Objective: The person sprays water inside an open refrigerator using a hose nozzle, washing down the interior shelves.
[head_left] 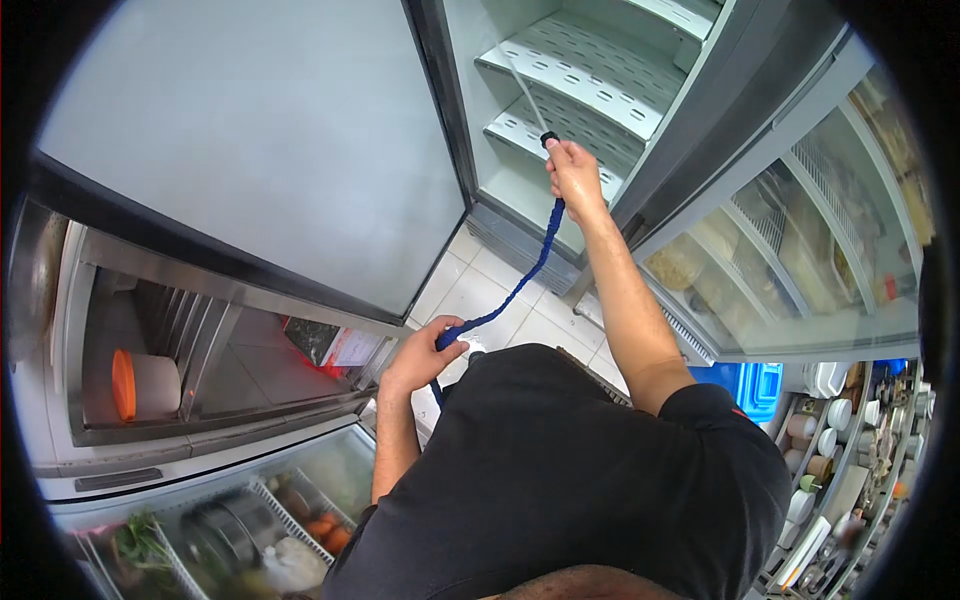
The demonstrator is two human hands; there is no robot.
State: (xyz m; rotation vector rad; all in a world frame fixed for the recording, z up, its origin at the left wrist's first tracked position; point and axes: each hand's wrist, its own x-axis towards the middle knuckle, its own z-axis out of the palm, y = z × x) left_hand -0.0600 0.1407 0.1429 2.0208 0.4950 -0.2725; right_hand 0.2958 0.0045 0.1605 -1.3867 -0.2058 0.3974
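My right hand [574,178] is wrapped round the black nozzle end [549,137] of a blue fabric hose [545,250]. A thin stream of water [522,85] runs from the nozzle up toward the perforated shelves [590,70] inside an open upright fridge. The hose hangs in a slack curve down to my left hand [432,350], which is closed round it lower left, near my body. Below that hand the hose drops out of sight beside my black shirt.
A large grey door [260,130] stands open at the left. A glass-fronted fridge [790,230] is at the right. A chest with vegetables [230,530], an orange-lidded tub [150,387], a blue crate [760,390] and racks of containers [830,440] surround me.
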